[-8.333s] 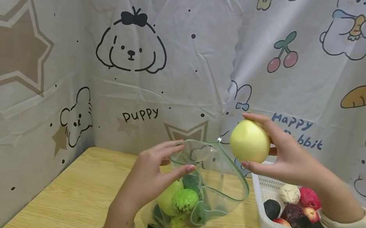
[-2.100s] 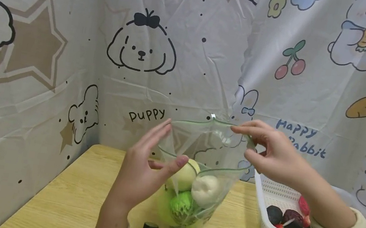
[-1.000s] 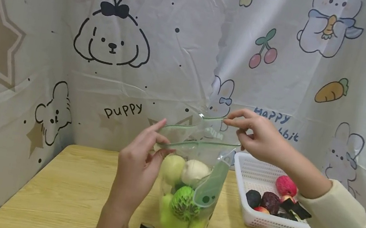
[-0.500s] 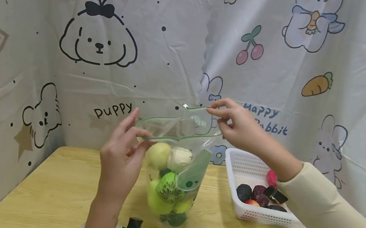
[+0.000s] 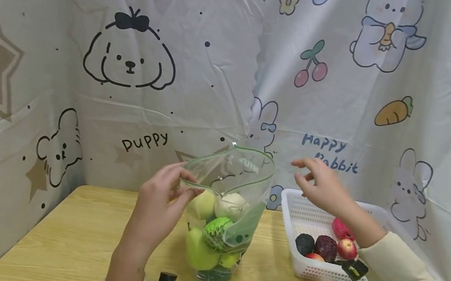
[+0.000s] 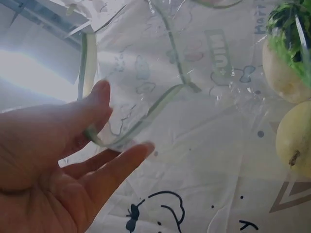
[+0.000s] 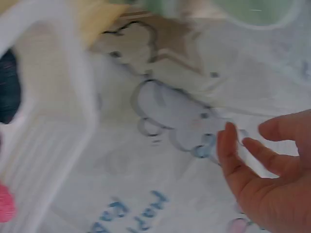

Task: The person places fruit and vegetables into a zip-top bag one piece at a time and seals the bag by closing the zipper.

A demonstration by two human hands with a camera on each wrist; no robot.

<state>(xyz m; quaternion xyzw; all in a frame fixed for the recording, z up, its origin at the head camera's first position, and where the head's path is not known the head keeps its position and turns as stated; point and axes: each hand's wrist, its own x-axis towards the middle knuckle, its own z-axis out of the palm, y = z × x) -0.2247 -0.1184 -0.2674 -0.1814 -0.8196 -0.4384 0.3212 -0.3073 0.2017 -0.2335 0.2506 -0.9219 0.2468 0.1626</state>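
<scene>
A clear zip bag with a green-edged mouth stands upright on the table, its top gaping. My left hand pinches the left side of its rim; the left wrist view shows that hand with the green zip strip between thumb and fingers. Inside the bag are a pale yellow round fruit, a cream-white lumpy one, a bumpy green one, a yellow-green pear and dark green pieces at the bottom. My right hand hangs in the air right of the bag, fingers loosely bent, holding nothing.
A white plastic basket stands on the right of the wooden table, under my right forearm. It holds a black round item, a dark purple one, a pink-red one and red-yellow apples. A printed curtain hangs behind.
The pale yellow fruit, earlier in my right hand, and the cream-white one from the basket are now in the bag. My right hand has let go of the rim and moved right.
</scene>
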